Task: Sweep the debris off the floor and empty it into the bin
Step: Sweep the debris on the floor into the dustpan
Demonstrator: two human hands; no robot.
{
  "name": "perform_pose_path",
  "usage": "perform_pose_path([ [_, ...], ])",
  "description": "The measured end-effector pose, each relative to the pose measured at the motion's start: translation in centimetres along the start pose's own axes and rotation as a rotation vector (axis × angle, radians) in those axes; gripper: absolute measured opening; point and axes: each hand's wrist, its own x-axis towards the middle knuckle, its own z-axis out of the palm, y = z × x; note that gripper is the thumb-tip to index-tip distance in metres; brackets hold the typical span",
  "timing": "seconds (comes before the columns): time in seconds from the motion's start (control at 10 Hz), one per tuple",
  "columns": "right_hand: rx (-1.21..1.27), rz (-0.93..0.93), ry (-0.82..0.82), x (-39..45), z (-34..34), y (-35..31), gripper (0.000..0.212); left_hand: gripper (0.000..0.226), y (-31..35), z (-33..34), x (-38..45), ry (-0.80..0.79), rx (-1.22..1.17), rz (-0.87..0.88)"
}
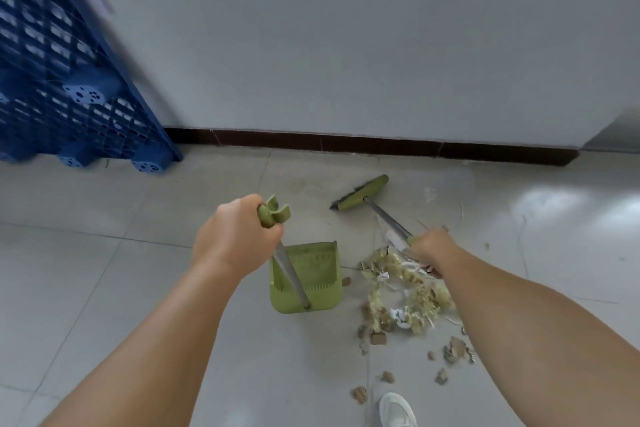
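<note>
My left hand (232, 236) is shut on the green grip of a long-handled green dustpan (306, 279), which stands on the tiled floor just left of the debris. My right hand (433, 248) grips the metal handle of a green broom. The broom head (362, 197) rests on the floor beyond the debris, near the wall. A pile of debris (403, 298), made of yellowish shreds, crumpled white paper and brown cardboard bits, lies under my right forearm and spreads toward the lower right. No bin is in view.
A blue plastic pallet (59, 73) leans against the white wall at the upper left. A dark skirting board (346, 142) runs along the wall's foot. The toe of a white shoe (398, 409) shows at the bottom edge, close to scattered cardboard bits.
</note>
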Motion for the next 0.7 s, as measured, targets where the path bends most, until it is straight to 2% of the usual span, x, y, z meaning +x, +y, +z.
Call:
perform_pose_path([
  [0.1, 0.058, 0.1, 0.073, -4.7, 0.7, 3.1, 0.014, 0.019, -0.6, -1.2, -1.3, -0.02, -0.017, 0.065],
  [0.2, 0.264, 0.134, 0.138, -9.9, 1.9, 6.3, 0.023, 0.019, -1.4, -2.3, -3.3, -0.041, -0.014, 0.146],
  [0.3, 0.227, 0.185, 0.116, -13.2, 3.7, 9.2, 0.028, 0.02, -2.3, -3.5, -5.5, -0.054, -0.012, 0.203],
  [0.4, 0.215, 0.314, 0.127, -16.0, 4.7, 11.4, 0.011, 0.018, -2.8, -4.7, -7.1, -0.056, 0.004, 0.232],
  [0.6, 0.395, 0.363, 0.228, -21.2, 2.8, 14.8, 0.029, 0.013, -1.7, -6.2, -9.2, -0.101, 0.032, 0.326],
  [0.7, 0.452, 0.363, 0.258, -22.6, 2.3, 15.4, 0.025, 0.014, -0.3, -6.2, -9.6, -0.116, 0.023, 0.379],
])
